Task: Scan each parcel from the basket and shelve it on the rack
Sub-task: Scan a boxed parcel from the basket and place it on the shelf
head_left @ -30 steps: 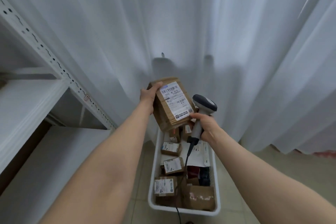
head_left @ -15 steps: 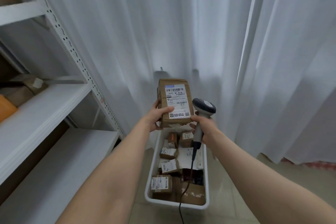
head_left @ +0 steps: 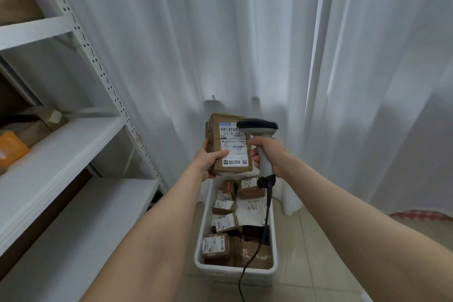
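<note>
We see the left hand (head_left: 210, 163) gripping a brown cardboard parcel with a white printed shipping label (head_left: 230, 144) at its lower left corner, thumb on the label's edge and fingers curled behind. The label faces us upright, which we judge keeps its barcodes uncovered. The right hand (head_left: 269, 154) wraps round the handle of a grey corded handheld barcode scanner (head_left: 258, 127), whose dark head overlaps the label's upper right corner, seemingly to read it. Both are raised above the long white plastic basket (head_left: 199, 249) on the floor, where more labelled parcels lie. We take this as the scanning step. The white metal rack (head_left: 73, 140) stands at left, a few packages on its middle shelf.
</note>
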A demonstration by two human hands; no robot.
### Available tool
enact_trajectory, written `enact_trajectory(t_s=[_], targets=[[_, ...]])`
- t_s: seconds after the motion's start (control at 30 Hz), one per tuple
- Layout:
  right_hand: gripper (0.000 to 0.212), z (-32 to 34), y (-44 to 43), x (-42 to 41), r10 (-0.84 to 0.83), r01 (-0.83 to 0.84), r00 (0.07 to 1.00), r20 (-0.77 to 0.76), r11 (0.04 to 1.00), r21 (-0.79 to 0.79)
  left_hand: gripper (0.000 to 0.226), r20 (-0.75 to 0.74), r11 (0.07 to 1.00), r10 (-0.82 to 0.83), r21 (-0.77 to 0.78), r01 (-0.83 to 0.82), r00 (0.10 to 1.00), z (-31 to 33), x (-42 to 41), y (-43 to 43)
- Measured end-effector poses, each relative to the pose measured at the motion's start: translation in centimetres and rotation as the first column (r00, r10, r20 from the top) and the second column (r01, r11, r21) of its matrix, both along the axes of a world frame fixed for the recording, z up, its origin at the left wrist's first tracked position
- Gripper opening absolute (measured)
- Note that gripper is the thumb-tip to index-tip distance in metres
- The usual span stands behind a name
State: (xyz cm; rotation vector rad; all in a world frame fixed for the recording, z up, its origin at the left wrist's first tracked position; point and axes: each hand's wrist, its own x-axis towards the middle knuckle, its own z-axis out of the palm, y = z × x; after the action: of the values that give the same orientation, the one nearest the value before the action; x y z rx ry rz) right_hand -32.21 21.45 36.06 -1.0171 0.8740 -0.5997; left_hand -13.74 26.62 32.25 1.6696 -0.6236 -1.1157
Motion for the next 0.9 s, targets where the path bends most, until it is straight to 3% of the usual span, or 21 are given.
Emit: enact_trajectory(t_s=[0.3, 0.5, 0.7, 0.9], targets=[[0.005, 2.0, 3.1, 1.6, 0.023, -0.022, 0.999, -0.045, 1.0, 0.013, 0.056, -0.034, 1.0, 0.025, 0.012, -0.025, 0.999, 0.0, 2.5, 2.4], [0.005, 2.6, 4.8, 3.4, 0.025, -0.025, 0.997, -0.078, 1.0, -0.003, 0.071, -0.073, 0.999, 0.041, 0.016, -0.04, 0.997, -0.1, 4.8, 4.2], [0.004, 3.0, 6.6, 5.8, 0.041, -0.045, 0.992, -0.119, 0.998, -0.033, 0.052, -0.107, 1.0, 0.027, 0.009, -0.027, 0.994, -0.4, 7.4, 6.2], [0.001, 3.4, 8.3, 7.8, 0.054, -0.063, 0.985, -0.163, 0.997, -0.046, 0.051, -0.134, 1.0, 0.028, 0.007, -0.028, 0.991, -1.0, 9.2, 8.0]])
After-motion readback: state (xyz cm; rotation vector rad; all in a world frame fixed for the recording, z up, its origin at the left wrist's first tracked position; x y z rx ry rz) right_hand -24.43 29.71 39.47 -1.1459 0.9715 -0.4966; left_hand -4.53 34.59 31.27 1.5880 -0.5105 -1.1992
